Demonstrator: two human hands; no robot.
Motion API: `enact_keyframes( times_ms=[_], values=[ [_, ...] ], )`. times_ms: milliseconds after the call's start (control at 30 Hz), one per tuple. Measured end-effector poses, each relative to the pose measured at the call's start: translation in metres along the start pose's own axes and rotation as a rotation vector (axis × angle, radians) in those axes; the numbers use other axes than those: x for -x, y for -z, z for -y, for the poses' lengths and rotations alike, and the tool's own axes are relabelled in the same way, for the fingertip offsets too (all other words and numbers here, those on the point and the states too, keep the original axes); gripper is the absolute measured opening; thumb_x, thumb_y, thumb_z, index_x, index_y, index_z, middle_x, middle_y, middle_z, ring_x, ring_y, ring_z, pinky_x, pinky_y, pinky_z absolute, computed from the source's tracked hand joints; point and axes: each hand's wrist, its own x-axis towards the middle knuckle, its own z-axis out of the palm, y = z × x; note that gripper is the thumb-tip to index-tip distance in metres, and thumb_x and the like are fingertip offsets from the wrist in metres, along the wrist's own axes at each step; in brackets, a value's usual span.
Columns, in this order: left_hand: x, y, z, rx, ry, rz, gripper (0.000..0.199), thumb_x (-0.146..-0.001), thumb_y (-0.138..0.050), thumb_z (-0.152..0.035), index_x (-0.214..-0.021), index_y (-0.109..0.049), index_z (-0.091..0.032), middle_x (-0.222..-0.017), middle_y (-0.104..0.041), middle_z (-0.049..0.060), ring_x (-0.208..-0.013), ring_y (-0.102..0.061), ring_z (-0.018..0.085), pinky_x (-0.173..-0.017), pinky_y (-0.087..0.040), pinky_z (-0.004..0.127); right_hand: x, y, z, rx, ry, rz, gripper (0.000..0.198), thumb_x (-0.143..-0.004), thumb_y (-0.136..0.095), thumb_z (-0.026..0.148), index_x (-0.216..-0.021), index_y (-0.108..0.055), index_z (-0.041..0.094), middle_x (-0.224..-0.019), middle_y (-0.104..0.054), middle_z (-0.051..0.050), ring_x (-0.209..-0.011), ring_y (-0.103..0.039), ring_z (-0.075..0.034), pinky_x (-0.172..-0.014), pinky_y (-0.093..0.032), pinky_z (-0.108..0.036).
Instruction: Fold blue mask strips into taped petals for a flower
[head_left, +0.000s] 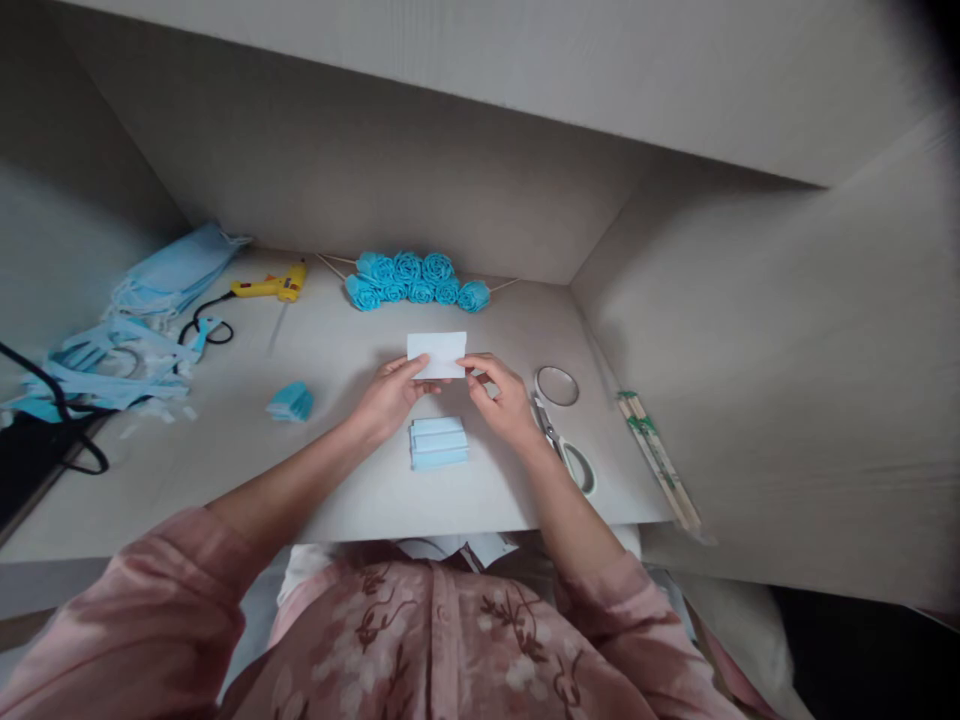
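Between my two hands is a white rectangular piece (442, 350), held up over the middle of the table; whether it is paper or mask fabric I cannot tell. My left hand (397, 392) pinches its left side, thumb on the face turned to me. On the other side, my right hand (499, 392) grips the right edge with thumb and fingers. Just below lies a stack of light blue folded mask pieces (439, 445). To the left sits a small pile of blue cut pieces (291, 402). Scissors (559, 440) lie right of my right hand, near a roll of tape (556, 385).
Several blue fabric roses (420, 278) on sticks lie along the back wall. A yellow glue gun (281, 285) with a black cord rests back left, by face masks (180, 265) and blue scraps (112, 365). Packaged wooden sticks (660, 460) lie against the right wall.
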Motion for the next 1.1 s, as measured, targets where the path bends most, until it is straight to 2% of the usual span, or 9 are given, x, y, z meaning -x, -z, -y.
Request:
enact_keyframes(
  times_ms=[200, 500, 633, 767, 967, 1100],
  values=[
    [0.002, 0.000, 0.004, -0.024, 0.036, 0.055, 0.029, -0.074, -0.078, -0.030, -0.093, -0.072, -0.008, -0.088, -0.074, 0.013, -0.076, -0.069, 0.021, -0.067, -0.049, 0.031, -0.002, -0.003, -0.002, -0.001, -0.062, -0.040, 0.010, -0.089, -0.061, 0.024, -0.088, -0.070, 0.023, -0.094, -0.070, -0.004, -0.086, -0.065, -0.016, -0.072, -0.052, -0.029],
    [0.003, -0.001, 0.006, -0.067, 0.016, 0.075, 0.028, -0.075, -0.076, -0.031, -0.092, -0.070, -0.010, -0.086, -0.073, 0.012, -0.075, -0.067, 0.020, -0.067, -0.048, 0.030, -0.004, -0.003, 0.008, -0.030, -0.175, -0.091, 0.011, -0.087, -0.059, 0.027, -0.081, -0.066, 0.020, -0.084, -0.070, -0.002, -0.078, -0.064, -0.014, -0.069, -0.050, -0.026],
    [0.004, -0.001, 0.006, -0.112, 0.000, 0.078, 0.027, -0.074, -0.077, -0.031, -0.091, -0.072, -0.011, -0.083, -0.072, 0.010, -0.074, -0.065, 0.019, -0.068, -0.048, 0.030, -0.003, -0.005, 0.005, -0.025, -0.223, -0.095, 0.011, -0.086, -0.059, 0.029, -0.085, -0.067, 0.020, -0.085, -0.071, -0.002, -0.075, -0.064, -0.014, -0.069, -0.051, -0.026],
    [0.005, -0.001, 0.006, -0.190, -0.024, 0.047, 0.022, -0.070, -0.078, -0.026, -0.088, -0.073, -0.013, -0.080, -0.071, 0.006, -0.069, -0.062, 0.016, -0.067, -0.046, 0.029, -0.003, -0.006, 0.002, -0.037, -0.253, -0.115, 0.018, -0.084, -0.061, 0.033, -0.097, -0.066, 0.021, -0.089, -0.071, -0.003, -0.077, -0.065, -0.015, -0.069, -0.053, -0.027],
    [0.000, 0.004, 0.011, -0.278, -0.099, -0.024, 0.013, -0.069, -0.077, -0.025, -0.076, -0.071, -0.016, -0.064, -0.063, 0.000, -0.060, -0.053, 0.012, -0.060, -0.041, 0.025, -0.001, -0.007, 0.000, -0.044, -0.241, -0.116, 0.027, -0.084, -0.062, 0.031, -0.109, -0.064, 0.024, -0.088, -0.067, -0.002, -0.077, -0.063, -0.015, -0.070, -0.053, -0.027],
    [0.002, 0.001, 0.010, -0.294, -0.097, -0.045, 0.019, -0.072, -0.077, -0.029, -0.084, -0.073, -0.015, -0.073, -0.067, 0.003, -0.066, -0.056, 0.014, -0.063, -0.042, 0.026, -0.001, -0.007, -0.001, -0.038, -0.237, -0.118, 0.028, -0.084, -0.061, 0.030, -0.112, -0.063, 0.025, -0.085, -0.065, 0.000, -0.072, -0.060, -0.014, -0.069, -0.053, -0.027]
  ],
)
